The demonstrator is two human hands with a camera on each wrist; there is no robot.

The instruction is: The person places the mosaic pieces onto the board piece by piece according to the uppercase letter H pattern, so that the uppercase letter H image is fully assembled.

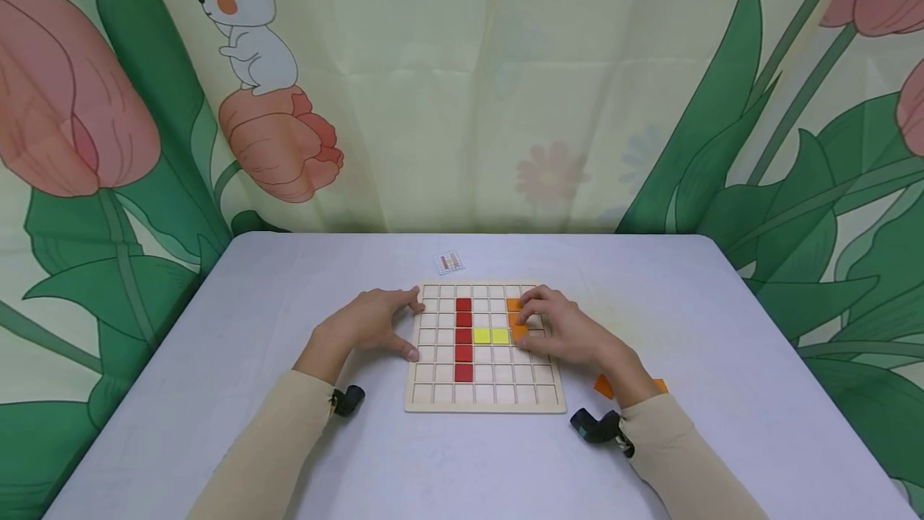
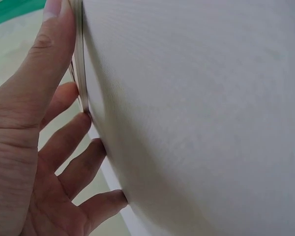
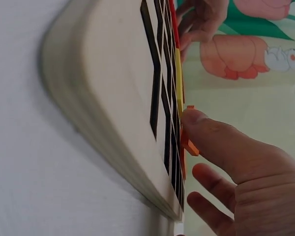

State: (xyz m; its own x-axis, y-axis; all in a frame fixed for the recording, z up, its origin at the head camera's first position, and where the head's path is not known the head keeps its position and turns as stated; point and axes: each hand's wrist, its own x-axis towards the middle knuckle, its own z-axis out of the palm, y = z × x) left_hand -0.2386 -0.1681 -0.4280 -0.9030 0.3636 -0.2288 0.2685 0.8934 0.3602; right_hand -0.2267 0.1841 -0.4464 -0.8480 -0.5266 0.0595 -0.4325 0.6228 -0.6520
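Observation:
A pale wooden grid board (image 1: 485,407) lies on the table, with a column of red square tiles (image 1: 464,336) and two yellow tiles (image 1: 491,335) beside it in its cells. My left hand (image 1: 368,323) rests against the board's left edge, thumb and fingers spread along it; in the left wrist view the thumb (image 2: 49,54) lies against the board's side. Over the right part of the grid, my right hand (image 1: 566,327) pinches an orange tile (image 3: 191,145), which stands tilted at the board's surface. Another orange tile (image 1: 513,305) sits farther back, partly beside the fingers.
More orange pieces (image 1: 603,386) lie on the white table (image 1: 361,464) right of the board, partly hidden under my right wrist. A small printed pattern card (image 1: 449,262) lies behind the board. A curtain with tulips and a rabbit (image 1: 447,103) hangs behind the table.

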